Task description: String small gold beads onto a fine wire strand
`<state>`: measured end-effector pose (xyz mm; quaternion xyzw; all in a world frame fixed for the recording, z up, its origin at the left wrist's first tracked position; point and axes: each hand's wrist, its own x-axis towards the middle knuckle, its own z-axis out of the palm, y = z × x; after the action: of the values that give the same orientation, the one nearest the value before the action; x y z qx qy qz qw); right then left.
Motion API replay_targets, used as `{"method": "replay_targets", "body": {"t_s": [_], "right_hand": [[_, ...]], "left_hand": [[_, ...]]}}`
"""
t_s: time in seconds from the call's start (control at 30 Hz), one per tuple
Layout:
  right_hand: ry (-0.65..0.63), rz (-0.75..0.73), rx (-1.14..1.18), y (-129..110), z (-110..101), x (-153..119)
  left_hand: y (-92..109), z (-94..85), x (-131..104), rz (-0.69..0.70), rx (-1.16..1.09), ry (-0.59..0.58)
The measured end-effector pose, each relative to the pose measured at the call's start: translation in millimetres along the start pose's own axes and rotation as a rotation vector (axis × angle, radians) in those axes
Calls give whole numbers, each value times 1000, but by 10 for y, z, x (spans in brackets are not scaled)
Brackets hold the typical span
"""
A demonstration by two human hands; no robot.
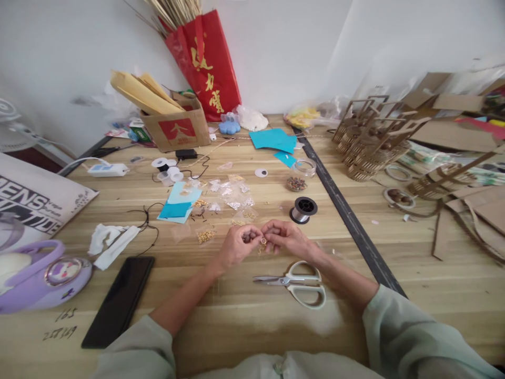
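My left hand (239, 245) and my right hand (287, 238) meet fingertip to fingertip over the wooden table. Between them hangs a small gold ring with a short gold chain (263, 241), pinched by the fingers of both hands. Just below lie white-handled scissors (294, 281), their blades pointing left. Beyond my right hand stands a black spool of thin wire (303, 210). Gold beads (205, 236) sit left of my left hand, and little bags of silver and gold pieces (232, 193) are spread behind both hands.
A black phone (118, 302) and a purple object (39, 276) are at the left. Blue sheets (175, 210), a cardboard box (179, 129) and a red bag (213, 63) stand or lie farther back. Small woven baskets (363, 150) and cardboard pieces (483, 210) occupy the right.
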<state>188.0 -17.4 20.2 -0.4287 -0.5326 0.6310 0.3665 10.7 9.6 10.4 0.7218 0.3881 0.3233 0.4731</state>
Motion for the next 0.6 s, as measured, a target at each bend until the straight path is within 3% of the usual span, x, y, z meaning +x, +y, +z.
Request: {"method": "replay_targets", "body": {"t_s": [0.23, 0.6], "right_hand": [[-32, 58, 66, -6, -9, 4], [13, 65, 82, 32, 9, 8]], "left_hand": [[-66, 41, -46, 316, 279, 139], [-60, 61, -65, 372, 382, 192]]}}
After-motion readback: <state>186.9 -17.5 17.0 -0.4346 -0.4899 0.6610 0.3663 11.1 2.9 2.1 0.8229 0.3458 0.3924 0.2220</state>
